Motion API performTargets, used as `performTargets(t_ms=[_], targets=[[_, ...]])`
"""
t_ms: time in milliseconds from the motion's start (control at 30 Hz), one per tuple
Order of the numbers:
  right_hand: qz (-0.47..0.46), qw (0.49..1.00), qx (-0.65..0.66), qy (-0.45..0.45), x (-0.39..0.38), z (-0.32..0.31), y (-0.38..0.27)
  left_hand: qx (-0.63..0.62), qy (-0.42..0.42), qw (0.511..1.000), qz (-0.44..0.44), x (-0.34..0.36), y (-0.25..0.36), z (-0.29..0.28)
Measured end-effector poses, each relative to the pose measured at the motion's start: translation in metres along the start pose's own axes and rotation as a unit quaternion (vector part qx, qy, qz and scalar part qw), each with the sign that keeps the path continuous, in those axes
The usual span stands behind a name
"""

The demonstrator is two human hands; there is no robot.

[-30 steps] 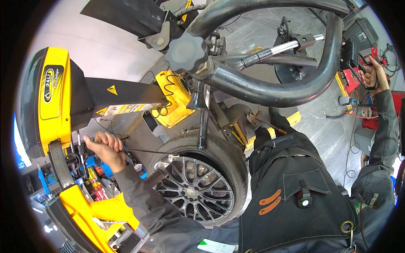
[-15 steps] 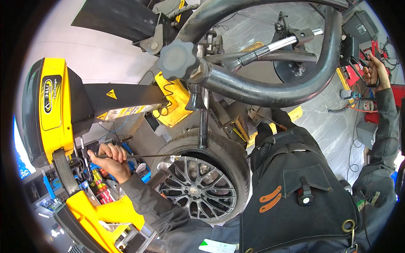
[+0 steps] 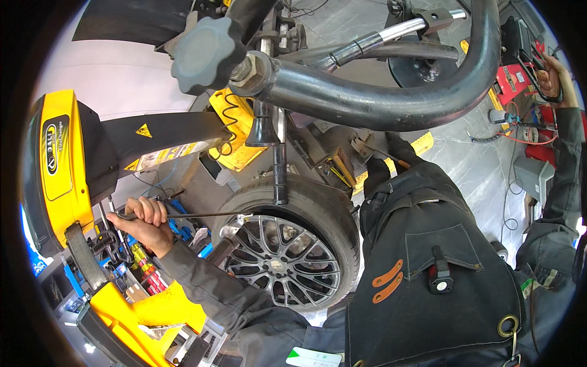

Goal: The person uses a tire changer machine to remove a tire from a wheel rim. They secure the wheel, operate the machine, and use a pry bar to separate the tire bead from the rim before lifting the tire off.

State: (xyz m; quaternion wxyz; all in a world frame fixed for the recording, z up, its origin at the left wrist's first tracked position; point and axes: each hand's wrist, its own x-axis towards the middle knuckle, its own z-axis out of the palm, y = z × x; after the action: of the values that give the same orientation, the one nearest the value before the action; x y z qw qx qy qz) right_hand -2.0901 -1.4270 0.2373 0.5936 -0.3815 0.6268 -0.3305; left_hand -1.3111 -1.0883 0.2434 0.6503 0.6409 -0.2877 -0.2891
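My left hand (image 3: 147,225) is wrapped around the end of a long, thin tyre lever (image 3: 199,215). The lever runs right to the upper left edge of a wheel, where its tip meets a shiny metal head (image 3: 235,227) by the rim. This dark multi-spoke rim (image 3: 278,266) lies face up inside a black tyre (image 3: 339,223). A black upright rod (image 3: 280,180) comes down onto the tyre's far sidewall. Out at the upper right, my right hand (image 3: 552,79) is closed around a black loop handle (image 3: 531,70).
A thick curved black tube (image 3: 379,101) with a lobed knob (image 3: 208,56) spans the space above the wheel. The yellow-and-black tyre changer (image 3: 61,165) stands at left. Tools and bottles (image 3: 147,269) sit below it. Hoses and red cases (image 3: 512,82) lie at right.
The view has shifted, so the overhead tube and knob appear larger and further left and up. Both hands keep their grips; the lever's tip stays at the rim's edge.
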Motion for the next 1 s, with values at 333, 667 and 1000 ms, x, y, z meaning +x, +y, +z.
performTargets(t_ms=[333, 667, 1000], targets=[[-0.019, 0.999, 0.026, 0.037, -0.029, 0.011, -0.024, -0.01, -0.057, 0.997, 0.046, 0.035, -0.027, 0.014], [-0.002, 0.999, 0.005, 0.05, -0.011, -0.036, -0.041, 0.154, 0.095, 0.982, 0.046, -0.026, -0.128, -0.007], [-0.058, 0.996, -0.055, 0.042, -0.006, -0.069, -0.06, 0.31, 0.128, 0.891, 0.307, -0.16, -0.201, 0.027]])
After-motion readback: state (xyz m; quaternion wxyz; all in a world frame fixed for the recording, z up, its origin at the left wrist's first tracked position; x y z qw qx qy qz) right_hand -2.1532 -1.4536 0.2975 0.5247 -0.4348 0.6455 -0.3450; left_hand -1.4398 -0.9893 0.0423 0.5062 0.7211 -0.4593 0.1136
